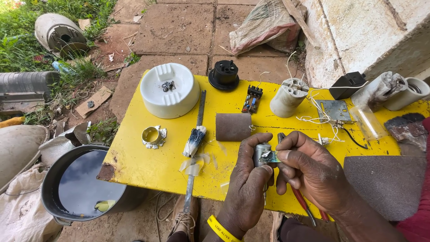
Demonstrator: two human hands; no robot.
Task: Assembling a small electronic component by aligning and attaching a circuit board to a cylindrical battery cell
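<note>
My left hand (251, 179) is closed around a small silver metal cylinder (261, 151), held upright over the front of a yellow board (143, 161). My right hand (309, 168) pinches a shiny torn strip of foil (270, 157) at the cylinder's side and also grips red-handled pliers (301, 199), whose handles stick out below the palm. A yellow wristband circles my left wrist.
On the board lie a white round dish (170, 89) with screws, a black round socket (224, 74), a small circuit board (252, 99), a white ceramic lamp holder (289, 97), a brown sandpaper piece (233, 127), a metal ring (152, 136), a taped hacksaw blade (195, 139) and wires. A water-filled pot (80, 183) stands at left.
</note>
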